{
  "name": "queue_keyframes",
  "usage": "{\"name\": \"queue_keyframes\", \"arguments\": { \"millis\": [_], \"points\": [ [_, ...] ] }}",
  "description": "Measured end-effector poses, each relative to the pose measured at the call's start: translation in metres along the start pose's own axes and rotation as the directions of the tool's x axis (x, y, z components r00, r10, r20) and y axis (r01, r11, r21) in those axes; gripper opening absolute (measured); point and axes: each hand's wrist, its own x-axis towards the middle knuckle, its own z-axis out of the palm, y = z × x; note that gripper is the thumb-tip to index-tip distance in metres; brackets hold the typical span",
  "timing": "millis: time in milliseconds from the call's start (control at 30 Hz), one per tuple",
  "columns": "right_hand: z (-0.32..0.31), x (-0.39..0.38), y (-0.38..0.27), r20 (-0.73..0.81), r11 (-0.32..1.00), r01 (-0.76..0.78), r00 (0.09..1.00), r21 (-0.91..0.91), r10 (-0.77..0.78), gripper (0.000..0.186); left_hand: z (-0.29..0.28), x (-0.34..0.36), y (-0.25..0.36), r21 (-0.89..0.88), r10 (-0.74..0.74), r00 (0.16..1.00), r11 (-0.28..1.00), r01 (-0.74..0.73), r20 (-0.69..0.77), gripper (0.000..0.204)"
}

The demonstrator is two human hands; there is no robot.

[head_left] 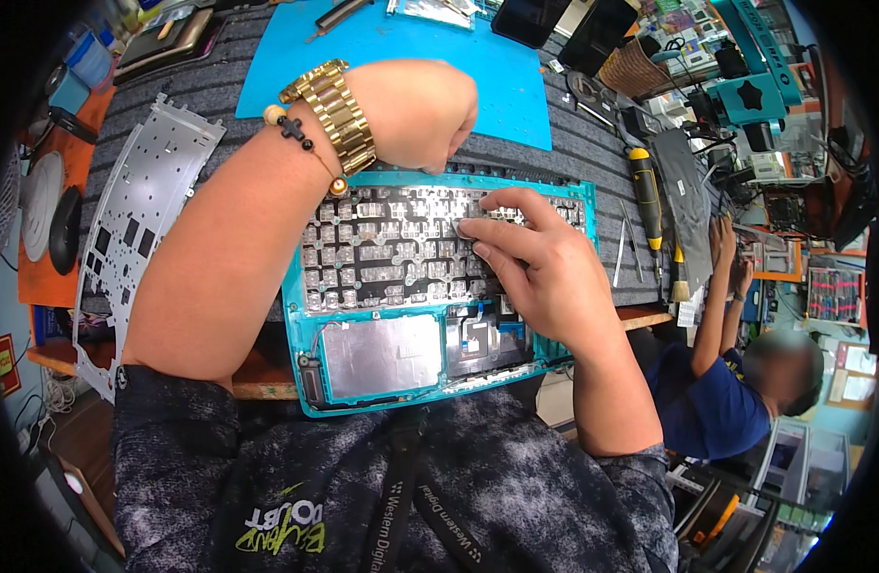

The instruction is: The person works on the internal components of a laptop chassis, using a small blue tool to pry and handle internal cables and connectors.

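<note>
A teal laptop palm-rest case (pixel 294 329) lies inner side up in front of me, over the near table edge. Set in it is the keyboard's underside (pixel 382 244), with rows of clear key supports on silver and black. My left hand (pixel 415 110), with a gold watch (pixel 334 115) and beaded bracelet at its wrist, is curled closed at the case's far edge; its fingertips are hidden. My right hand (pixel 549 253) rests its outstretched fingertips on the right half of the keyboard, thumb and forefinger slightly apart. I see nothing held between them.
A perforated silver plate (pixel 138 224) leans at the left. A blue mat (pixel 497 86) lies beyond the case. To the right are a yellow-black screwdriver (pixel 645 196), tweezers (pixel 632 239), a brush (pixel 679 272) and a teal microscope (pixel 750 100). A co-worker (pixel 711 387) sits at the right.
</note>
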Motion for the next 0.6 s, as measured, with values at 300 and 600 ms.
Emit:
{"name": "queue_keyframes", "arguments": {
  "millis": [300,600],
  "points": [
    [0.016,-0.005,-0.004,-0.063,0.997,-0.007,0.998,-0.078,0.002,0.019,0.002,0.006,0.0,0.002,0.024,1.0,1.0,-0.024,0.002,0.01],
    [0.002,0.009,0.002,0.02,0.999,-0.045,0.999,0.028,0.045,0.017,0.002,0.006,0.0,0.01,0.015,1.0,1.0,-0.015,0.005,0.011]
  ]
}}
